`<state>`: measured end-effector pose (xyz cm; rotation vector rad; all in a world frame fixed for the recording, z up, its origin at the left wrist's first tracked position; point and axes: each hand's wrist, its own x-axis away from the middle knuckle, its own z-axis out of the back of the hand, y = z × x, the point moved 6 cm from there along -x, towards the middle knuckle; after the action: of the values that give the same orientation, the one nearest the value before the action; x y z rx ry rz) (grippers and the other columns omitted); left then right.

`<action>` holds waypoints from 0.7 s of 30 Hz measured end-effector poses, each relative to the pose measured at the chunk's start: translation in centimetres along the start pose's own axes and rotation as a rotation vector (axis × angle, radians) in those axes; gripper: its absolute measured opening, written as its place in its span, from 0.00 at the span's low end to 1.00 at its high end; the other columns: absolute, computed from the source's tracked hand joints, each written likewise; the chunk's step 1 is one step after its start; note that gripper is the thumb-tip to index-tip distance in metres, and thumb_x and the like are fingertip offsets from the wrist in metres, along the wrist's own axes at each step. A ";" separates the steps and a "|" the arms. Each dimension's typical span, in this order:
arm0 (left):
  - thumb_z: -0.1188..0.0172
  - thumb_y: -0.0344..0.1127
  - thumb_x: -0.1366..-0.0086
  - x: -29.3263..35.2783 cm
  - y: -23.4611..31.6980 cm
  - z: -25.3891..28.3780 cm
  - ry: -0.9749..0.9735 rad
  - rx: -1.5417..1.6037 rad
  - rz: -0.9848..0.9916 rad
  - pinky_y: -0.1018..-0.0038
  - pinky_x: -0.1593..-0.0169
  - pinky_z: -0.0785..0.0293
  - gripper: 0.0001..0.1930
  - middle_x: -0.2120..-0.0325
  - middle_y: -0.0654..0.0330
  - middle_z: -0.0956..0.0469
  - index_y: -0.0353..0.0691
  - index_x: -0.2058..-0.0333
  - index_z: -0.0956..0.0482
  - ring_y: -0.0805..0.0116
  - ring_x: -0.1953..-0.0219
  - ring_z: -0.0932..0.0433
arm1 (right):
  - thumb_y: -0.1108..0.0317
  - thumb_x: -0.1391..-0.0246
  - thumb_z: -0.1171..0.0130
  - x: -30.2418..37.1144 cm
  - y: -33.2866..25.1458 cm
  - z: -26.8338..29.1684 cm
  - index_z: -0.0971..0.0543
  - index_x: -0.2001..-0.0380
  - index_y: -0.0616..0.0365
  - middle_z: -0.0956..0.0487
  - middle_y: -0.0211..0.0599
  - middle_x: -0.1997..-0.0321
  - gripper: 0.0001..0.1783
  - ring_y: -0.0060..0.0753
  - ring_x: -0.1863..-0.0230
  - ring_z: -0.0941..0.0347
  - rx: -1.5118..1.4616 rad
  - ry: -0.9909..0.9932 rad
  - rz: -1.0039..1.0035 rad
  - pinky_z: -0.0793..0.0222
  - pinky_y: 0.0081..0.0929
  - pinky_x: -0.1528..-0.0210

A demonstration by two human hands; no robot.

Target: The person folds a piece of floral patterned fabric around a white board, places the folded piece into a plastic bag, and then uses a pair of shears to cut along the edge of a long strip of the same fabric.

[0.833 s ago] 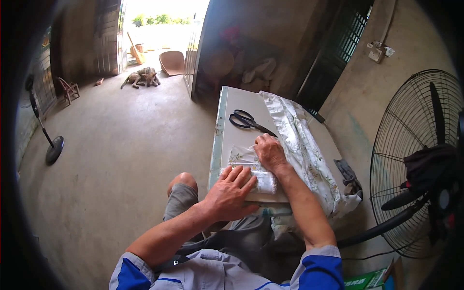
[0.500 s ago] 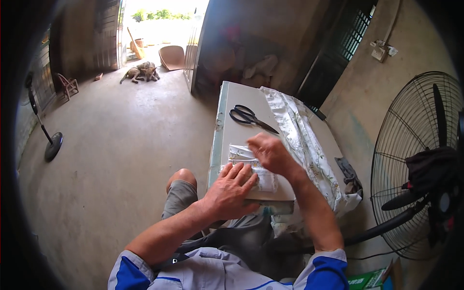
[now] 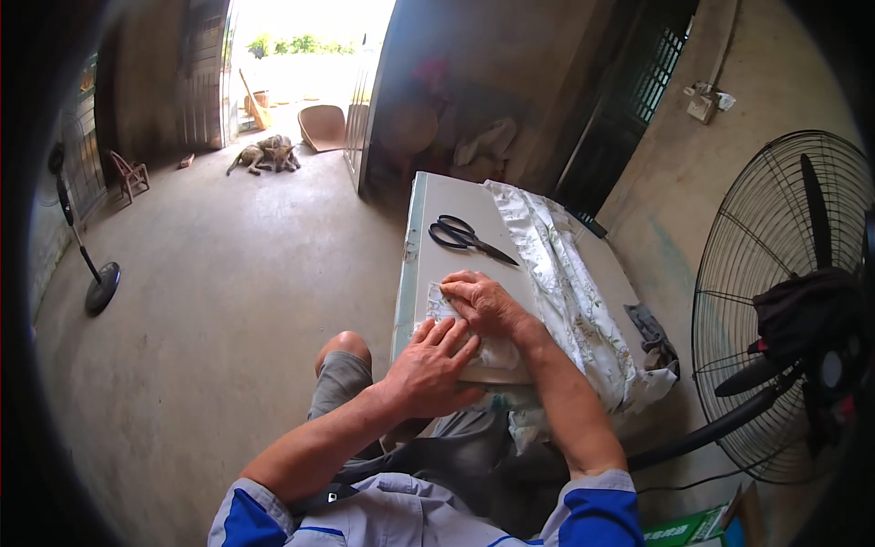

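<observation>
A small folded piece of white floral cloth [image 3: 440, 304] lies on the near part of the pale tabletop [image 3: 456, 193]. My left hand [image 3: 430, 369] rests flat across its near part, fingers stretched forward and slightly apart. Just beyond and to the right, my right hand [image 3: 488, 304] has its fingers curled and pressed together on the cloth's far part; the palm hides much of the fabric. Black-handled scissors [image 3: 465, 238] lie closed farther back. Along the right side of the table runs a long, rumpled length of similar floral cloth [image 3: 576, 296], draping over the near edge.
A large black caged fan [image 3: 784, 301] stands close on the right, a dark cloth hung over its middle. A dark rag [image 3: 651, 335] lies at the table's right edge. A dog [image 3: 265, 155] rests near the bright doorway. A slim black stand [image 3: 103, 287] is at far left.
My right hand has come down from above the cloth onto its far part. The left hand stays flat on it. The view has shifted slightly.
</observation>
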<state>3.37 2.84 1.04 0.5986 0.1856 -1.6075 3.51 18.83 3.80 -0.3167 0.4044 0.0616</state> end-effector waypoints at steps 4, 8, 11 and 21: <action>0.37 0.60 0.40 0.3 -0.5 -0.1 -0.003 0.007 0.016 0.44 0.28 0.48 0.41 0.34 0.42 0.38 0.39 0.35 0.33 0.41 0.30 0.41 | 0.70 0.40 0.40 0.3 -1.8 1.1 0.18 0.51 0.64 0.19 0.51 0.45 0.16 0.52 0.43 0.22 0.019 -0.016 -0.014 0.28 0.41 0.38; 0.36 0.59 0.40 0.3 -0.6 0.3 0.002 0.032 0.002 0.45 0.28 0.49 0.41 0.34 0.42 0.38 0.40 0.35 0.33 0.41 0.29 0.41 | 0.70 0.39 0.40 2.8 -4.7 2.6 0.18 0.50 0.64 0.19 0.50 0.45 0.16 0.52 0.41 0.23 -0.067 0.015 0.002 0.29 0.41 0.36; 0.36 0.59 0.41 0.2 -0.2 0.3 0.009 0.033 0.000 0.45 0.27 0.49 0.42 0.34 0.42 0.38 0.41 0.34 0.33 0.41 0.29 0.42 | 0.68 0.36 0.42 4.9 -3.2 1.9 0.18 0.48 0.64 0.20 0.49 0.42 0.16 0.50 0.38 0.25 -0.106 -0.052 -0.045 0.30 0.38 0.34; 0.35 0.60 0.41 0.1 -0.7 0.3 0.008 0.011 0.001 0.47 0.29 0.46 0.41 0.35 0.42 0.35 0.41 0.36 0.32 0.41 0.31 0.38 | 0.65 0.39 0.37 7.0 -4.4 4.1 0.20 0.45 0.64 0.23 0.50 0.38 0.21 0.52 0.36 0.28 -0.033 0.063 -0.104 0.34 0.41 0.32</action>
<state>2.57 2.72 1.12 0.6139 0.1826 -1.6064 12.04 15.97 5.87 -0.3727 0.4492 -0.0433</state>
